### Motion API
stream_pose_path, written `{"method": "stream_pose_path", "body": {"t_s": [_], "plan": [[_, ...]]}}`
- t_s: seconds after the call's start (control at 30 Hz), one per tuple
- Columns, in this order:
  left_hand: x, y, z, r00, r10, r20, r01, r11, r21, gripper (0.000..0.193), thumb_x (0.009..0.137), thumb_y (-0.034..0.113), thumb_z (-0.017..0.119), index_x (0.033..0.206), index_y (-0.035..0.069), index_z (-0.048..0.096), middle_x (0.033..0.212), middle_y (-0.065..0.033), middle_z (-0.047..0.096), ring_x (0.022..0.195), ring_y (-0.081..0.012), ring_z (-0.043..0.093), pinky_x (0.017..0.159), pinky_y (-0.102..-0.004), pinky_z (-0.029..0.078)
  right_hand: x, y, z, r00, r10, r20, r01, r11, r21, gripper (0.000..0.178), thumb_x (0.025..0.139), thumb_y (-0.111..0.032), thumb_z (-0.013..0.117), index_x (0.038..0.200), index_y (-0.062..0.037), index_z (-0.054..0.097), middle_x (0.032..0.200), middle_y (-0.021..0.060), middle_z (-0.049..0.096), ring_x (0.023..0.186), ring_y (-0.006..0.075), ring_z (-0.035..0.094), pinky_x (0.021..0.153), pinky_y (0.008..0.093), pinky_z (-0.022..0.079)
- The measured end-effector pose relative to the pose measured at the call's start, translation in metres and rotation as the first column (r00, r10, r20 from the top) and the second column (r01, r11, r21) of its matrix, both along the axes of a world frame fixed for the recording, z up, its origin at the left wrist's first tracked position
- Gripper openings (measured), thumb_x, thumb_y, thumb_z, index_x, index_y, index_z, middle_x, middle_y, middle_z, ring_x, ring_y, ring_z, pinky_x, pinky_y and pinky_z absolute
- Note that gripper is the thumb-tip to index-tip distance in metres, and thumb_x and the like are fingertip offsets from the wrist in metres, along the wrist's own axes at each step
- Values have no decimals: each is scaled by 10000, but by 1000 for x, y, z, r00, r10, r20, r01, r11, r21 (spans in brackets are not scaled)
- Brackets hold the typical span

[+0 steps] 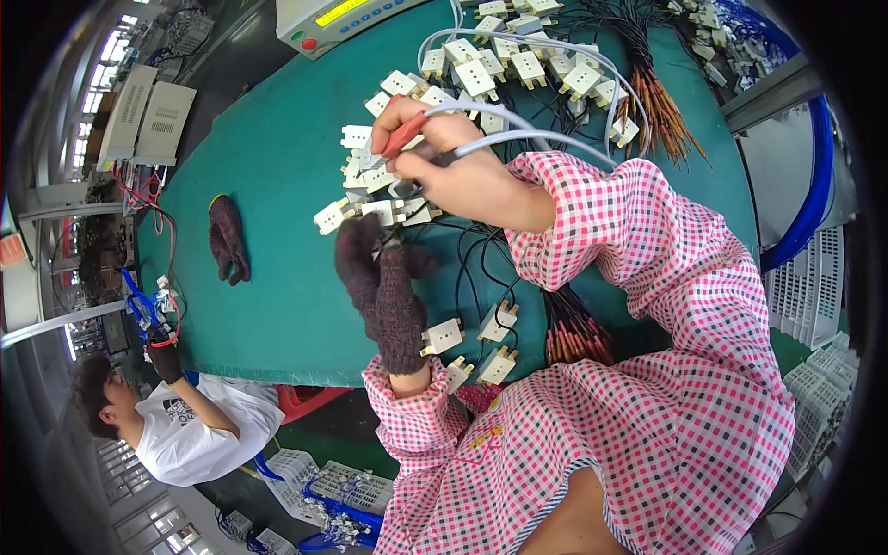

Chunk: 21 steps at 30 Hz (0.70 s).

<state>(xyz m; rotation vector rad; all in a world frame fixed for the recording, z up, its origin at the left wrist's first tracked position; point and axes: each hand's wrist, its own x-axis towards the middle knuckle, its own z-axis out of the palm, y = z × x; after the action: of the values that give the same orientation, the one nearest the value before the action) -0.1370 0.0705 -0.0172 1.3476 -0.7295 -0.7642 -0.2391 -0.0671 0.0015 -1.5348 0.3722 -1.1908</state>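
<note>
My bare right hand [462,180] is closed around a red-handled test clip [403,135] on a grey cable. A second grey cable runs into the same grip, its end mostly hidden by my fingers. Just below, my left hand [388,296], in a dark knitted glove, has its fingers bent around a white plug block [380,213] with metal prongs. The clip's tip is close above that block; whether they touch I cannot tell. More white plug blocks [475,80] with brass prongs and black leads lie heaped beyond my hands.
Several loose plug blocks [498,364] lie near my body, beside a bundle of copper-coloured lead ends [575,335]. Another such bundle [661,116] lies far right. An instrument [338,23] stands at the back. A spare glove [228,239] rests left on the green mat [287,277]. A co-worker [199,421] sits left.
</note>
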Motion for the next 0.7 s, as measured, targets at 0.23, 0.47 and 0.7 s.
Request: {"method": "stream_pose_path", "body": {"t_s": [0.23,0.47,0.7], "plan": [[-3,13,22,993,-44,112,24,986,168,550,898,46,532,1397,2,305,1167,-162,513,766,-143,565,699,-290,512,2,3,-3,934,-149,-324,38,945,-325,146,821,-51,535,964,-72,513,812,114,579,705,290,596,620,381,473],[-2,13,13,986,-158,59,151,982,110,611,874,60,608,1397,-10,302,1260,-165,490,930,-176,572,815,-314,499,-1,19,2,840,-365,-401,73,808,-584,217,807,-41,576,1012,-76,512,912,117,568,654,313,599,554,379,494],[21,8,-21,978,-180,-101,152,960,-236,580,872,10,591,1380,21,312,1378,-160,389,1105,-258,550,920,-405,502,-3,24,11,766,-413,-494,7,772,-635,284,795,-42,602,1062,-68,511,903,113,529,628,302,593,542,384,487]]}}
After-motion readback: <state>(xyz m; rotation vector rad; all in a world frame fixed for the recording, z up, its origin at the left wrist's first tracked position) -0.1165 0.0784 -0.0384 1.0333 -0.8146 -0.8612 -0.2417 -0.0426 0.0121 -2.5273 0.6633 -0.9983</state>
